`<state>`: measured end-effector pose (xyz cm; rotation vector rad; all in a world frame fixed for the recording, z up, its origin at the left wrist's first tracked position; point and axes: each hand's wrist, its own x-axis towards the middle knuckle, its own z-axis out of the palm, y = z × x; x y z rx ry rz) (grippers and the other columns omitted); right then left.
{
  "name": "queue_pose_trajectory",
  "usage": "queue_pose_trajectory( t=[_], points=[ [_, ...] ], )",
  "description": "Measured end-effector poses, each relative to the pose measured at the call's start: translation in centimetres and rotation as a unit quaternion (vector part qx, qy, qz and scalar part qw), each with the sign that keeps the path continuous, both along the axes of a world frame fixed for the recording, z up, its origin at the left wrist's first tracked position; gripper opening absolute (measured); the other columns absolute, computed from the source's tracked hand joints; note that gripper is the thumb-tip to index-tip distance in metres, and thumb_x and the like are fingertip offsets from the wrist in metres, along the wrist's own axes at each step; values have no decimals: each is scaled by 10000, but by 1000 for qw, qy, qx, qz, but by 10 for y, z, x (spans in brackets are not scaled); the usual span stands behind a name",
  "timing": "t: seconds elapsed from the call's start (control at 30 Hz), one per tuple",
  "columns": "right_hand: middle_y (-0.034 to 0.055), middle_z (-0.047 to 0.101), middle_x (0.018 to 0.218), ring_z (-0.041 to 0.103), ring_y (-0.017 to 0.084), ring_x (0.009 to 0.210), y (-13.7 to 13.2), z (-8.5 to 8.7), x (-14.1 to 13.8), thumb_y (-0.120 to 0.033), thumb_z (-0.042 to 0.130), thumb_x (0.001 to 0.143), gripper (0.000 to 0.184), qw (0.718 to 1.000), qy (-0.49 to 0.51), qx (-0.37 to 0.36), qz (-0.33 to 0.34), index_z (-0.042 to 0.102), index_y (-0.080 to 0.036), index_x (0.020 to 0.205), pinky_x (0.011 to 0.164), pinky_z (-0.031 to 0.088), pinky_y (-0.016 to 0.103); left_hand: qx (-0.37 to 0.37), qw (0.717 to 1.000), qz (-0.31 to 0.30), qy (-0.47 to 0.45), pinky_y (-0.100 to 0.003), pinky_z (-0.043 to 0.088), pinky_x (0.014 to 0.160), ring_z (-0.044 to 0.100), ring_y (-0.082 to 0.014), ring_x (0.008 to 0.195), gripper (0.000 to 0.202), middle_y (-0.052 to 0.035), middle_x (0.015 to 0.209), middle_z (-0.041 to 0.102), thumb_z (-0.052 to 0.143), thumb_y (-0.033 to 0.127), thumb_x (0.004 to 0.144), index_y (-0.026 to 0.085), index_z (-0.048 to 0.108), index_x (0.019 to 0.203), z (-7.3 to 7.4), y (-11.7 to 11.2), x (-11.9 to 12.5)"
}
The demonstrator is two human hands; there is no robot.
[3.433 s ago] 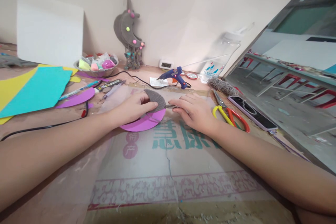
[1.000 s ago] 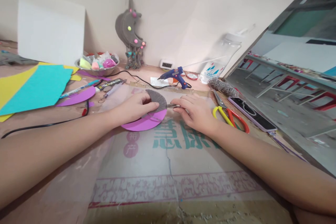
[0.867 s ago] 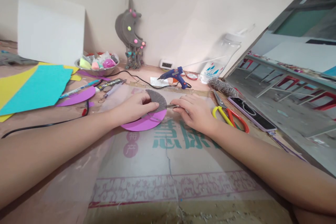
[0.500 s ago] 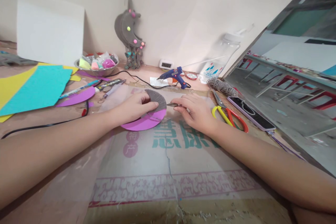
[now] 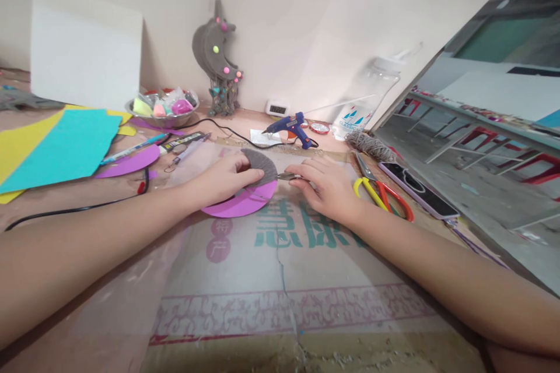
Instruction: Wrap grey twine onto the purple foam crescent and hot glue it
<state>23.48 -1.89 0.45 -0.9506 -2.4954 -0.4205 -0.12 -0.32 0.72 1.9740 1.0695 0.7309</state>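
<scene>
1. Grey corrugated crescent [image 5: 262, 164]: lies flat on a purple foam disc [image 5: 245, 201], near the far edge of the printed cardboard sheet [image 5: 280, 256]. It sits between the two hands, at 2 o'clock of the left and 9 o'clock of the right.
2. Left hand [image 5: 221, 178]: fingers loosely curled and close together, not spread. The thumb lies along the crescent's near edge and the fingertips rest on its top face, clamping it to the disc.
3. Right hand [image 5: 326, 186]: palm down, fingers drawn together. Thumb and forefinger pinch a small metal tool [image 5: 286, 175]. The tool's tip points to 9 o'clock and meets the crescent's right-hand corner. Its kind cannot be told.
4. Scissors [image 5: 380, 191], yellow and red handles: on the table at 3 o'clock of the right hand, just beside it, not touched.
5. Phone [image 5: 417, 188]: beyond the scissors, at 3 o'clock.
6. Blue glue gun [image 5: 292, 126]: at 12 o'clock of the crescent, apart from both hands.
</scene>
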Motion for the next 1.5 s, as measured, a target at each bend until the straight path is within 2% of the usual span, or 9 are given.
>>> queue_pose_trajectory(
  t=[0.2, 0.47, 0.63, 0.73, 0.9, 1.0, 1.2, 1.33, 1.5],
  points=[
    [60, 645, 825, 524, 184, 751, 0, 1, -1, -288, 436, 935, 239, 1000, -6, 6, -2, 625, -168, 1018, 695, 349, 314, 0, 1000, -7, -5, -265, 370, 598, 489, -137, 627, 218, 18, 668, 567, 484, 343, 791, 172, 573, 689, 1, -1, 0],
    [61, 649, 834, 527, 187, 762, 0, 0, -2, -289, 432, 937, 242, 1000, -21, 7, -8, 619, -175, 1038, 696, 339, 318, 15, 999, 43, 24, -280, 383, 609, 512, -154, 654, 262, 13, 662, 553, 511, 415, 789, 180, 535, 674, -1, -2, 0],
    [65, 657, 845, 544, 182, 762, 1, -1, -3, -267, 445, 932, 222, 1000, -15, 5, -1, 616, -163, 1027, 684, 355, 311, 8, 1000, 19, 14, -283, 392, 635, 518, -158, 682, 268, 7, 689, 558, 484, 403, 804, 169, 550, 692, 0, -2, 0],
    [65, 658, 830, 543, 186, 749, -1, -1, -3, -265, 444, 932, 218, 1000, -17, -3, 4, 618, -167, 1021, 687, 380, 315, 27, 998, 49, 26, -284, 368, 584, 502, -160, 646, 291, 10, 651, 537, 500, 429, 785, 174, 528, 648, -2, -1, 1],
    [67, 654, 874, 581, 190, 772, -1, 4, -1, -274, 461, 922, 244, 994, 105, -40, -15, 578, -193, 1121, 685, 457, 322, 5, 1000, 24, -17, -287, 394, 599, 541, -168, 671, 259, -4, 699, 585, 496, 402, 791, 164, 566, 716, -8, 3, 2],
    [85, 636, 939, 595, 203, 815, 7, 3, 3, -278, 468, 916, 290, 984, 157, -62, -50, 564, -208, 1181, 714, 491, 352, 11, 999, 39, -21, -291, 393, 599, 536, -169, 665, 298, 4, 679, 564, 511, 446, 795, 167, 547, 697, -11, 4, 1],
    [113, 588, 1134, 594, 232, 996, 26, -2, 7, -290, 509, 887, 486, 983, 131, -106, -75, 439, -231, 1365, 844, 503, 426, 5, 999, 23, -43, -282, 370, 599, 510, -155, 659, 300, 12, 683, 549, 508, 440, 819, 168, 545, 700, -9, 3, 1],
    [112, 592, 1220, 556, 258, 1133, 37, 9, 17, -336, 534, 879, 412, 983, 145, -86, -66, 530, -220, 1274, 964, 440, 476, -8, 996, -6, -84, -268, 360, 600, 486, -136, 655, 303, 15, 692, 545, 493, 442, 842, 169, 546, 723, -8, 3, 1],
    [136, 571, 1294, 573, 275, 1146, 55, 17, 31, -393, 537, 866, 548, 969, 167, -122, -131, 441, -199, 1369, 955, 457, 478, 8, 994, 18, -109, -267, 328, 560, 428, -119, 591, 371, 33, 610, 468, 480, 487, 844, 181, 483, 633, -7, 4, 0]
  ],
)
